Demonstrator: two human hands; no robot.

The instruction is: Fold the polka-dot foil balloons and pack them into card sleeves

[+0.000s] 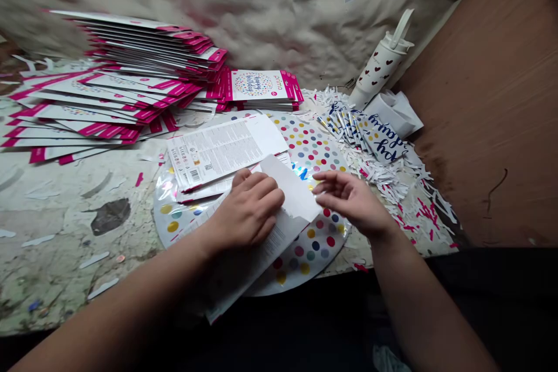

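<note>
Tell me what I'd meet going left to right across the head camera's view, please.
Large pile of pink-edged packets → left hand, resting on a white printed piece → right hand, thumb and fingers apart → brown panel.

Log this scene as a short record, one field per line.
Left hand: fingers curled, on top of a white packet
Right hand: fingers loosely bent, at the packet's right end; contact unclear
Under the packet: a round dotted sheet, lying on the table
Also on the sheet: printed packets, further back
Back left: a large pile of pink-edged packets
Back middle: a smaller stack
Right side: white and pink paper shreds
Back right: a cup with hearts and a handle
</note>
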